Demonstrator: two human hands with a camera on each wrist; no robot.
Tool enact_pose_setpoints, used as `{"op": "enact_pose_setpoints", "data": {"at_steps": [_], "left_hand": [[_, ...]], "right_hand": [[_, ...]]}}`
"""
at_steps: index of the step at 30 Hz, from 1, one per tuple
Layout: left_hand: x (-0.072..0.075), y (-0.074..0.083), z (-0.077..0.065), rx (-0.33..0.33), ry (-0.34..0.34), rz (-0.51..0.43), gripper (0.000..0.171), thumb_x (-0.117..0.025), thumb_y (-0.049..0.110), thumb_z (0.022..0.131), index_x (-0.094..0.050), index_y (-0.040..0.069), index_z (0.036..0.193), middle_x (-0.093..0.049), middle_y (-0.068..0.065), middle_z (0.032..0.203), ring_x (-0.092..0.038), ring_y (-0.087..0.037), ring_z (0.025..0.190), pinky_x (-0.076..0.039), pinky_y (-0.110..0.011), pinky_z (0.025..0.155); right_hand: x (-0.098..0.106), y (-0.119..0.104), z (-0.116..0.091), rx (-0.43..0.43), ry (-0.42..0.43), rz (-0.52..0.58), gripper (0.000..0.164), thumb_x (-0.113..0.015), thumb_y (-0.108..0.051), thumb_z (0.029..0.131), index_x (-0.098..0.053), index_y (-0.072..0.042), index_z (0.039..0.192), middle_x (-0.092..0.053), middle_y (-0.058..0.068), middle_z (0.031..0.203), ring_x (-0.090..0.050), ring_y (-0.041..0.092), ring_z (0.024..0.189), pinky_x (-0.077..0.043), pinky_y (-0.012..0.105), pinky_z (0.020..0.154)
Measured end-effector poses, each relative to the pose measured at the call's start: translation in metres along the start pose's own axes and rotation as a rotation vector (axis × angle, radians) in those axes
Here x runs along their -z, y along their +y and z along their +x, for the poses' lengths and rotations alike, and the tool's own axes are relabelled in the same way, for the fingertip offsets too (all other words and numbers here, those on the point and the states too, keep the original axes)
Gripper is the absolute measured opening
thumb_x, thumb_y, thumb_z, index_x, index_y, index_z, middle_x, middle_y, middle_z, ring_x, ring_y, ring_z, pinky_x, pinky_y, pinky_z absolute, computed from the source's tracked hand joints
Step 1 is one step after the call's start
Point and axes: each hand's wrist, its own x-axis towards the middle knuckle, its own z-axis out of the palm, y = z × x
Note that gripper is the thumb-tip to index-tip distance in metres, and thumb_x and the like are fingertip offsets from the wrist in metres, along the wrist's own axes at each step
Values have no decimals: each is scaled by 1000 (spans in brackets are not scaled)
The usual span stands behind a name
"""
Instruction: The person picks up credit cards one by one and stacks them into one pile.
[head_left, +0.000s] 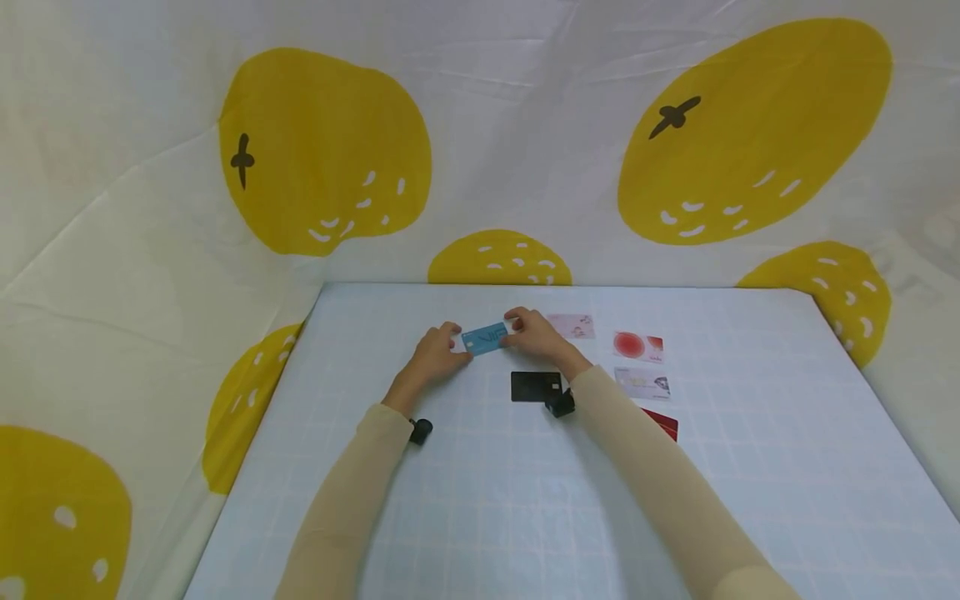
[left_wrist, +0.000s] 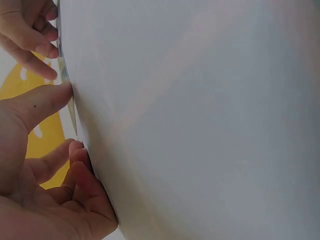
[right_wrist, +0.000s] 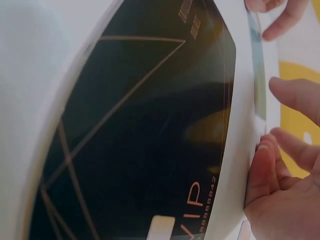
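A blue bank card (head_left: 487, 338), slightly tilted, lies between both hands on the checked table. My left hand (head_left: 437, 352) holds its left end, thumb at the near corner and index finger at the far one. At the other end is my right hand (head_left: 538, 335), thumb overlapping the right edge in the head view. The right wrist view shows this right hand (right_wrist: 290, 155) spread, its thumb tip just above the card's thin strip (right_wrist: 259, 75). In the left wrist view, the left thumb (left_wrist: 52, 102) meets the table line, other fingers curled.
Nearer me lies a black VIP card (head_left: 536, 387). To the right are a pale pink card (head_left: 572, 326), a card with a red circle (head_left: 639, 346), a silvery card (head_left: 642, 382) and a red card (head_left: 663, 423), partly under the right sleeve. A fruit-print cloth (head_left: 517, 125) hangs behind.
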Motion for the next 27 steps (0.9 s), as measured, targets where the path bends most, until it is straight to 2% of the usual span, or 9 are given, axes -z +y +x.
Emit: {"op": "enact_pose_setpoints", "data": {"at_steps": [12, 27], "left_hand": [[-3, 1, 0, 9, 3, 51, 53, -72, 29, 92, -52, 12, 138, -55, -14, 111, -52, -28, 99, -47, -41, 83], [-2, 9, -6, 32, 16, 26, 55, -72, 26, 93, -50, 11, 140, -57, -15, 114, -52, -29, 103, -47, -43, 85]], "right_hand": [[-2, -2, -1, 25, -16, -81, 48, -70, -12, 92, -54, -6, 137, -51, 19, 116, -49, 32, 102, -44, 43, 92], [-2, -3, -1, -2, -17, -62, 47, -69, -11, 92, -52, -8, 136, -53, 19, 117, -50, 32, 103, -44, 44, 92]]}}
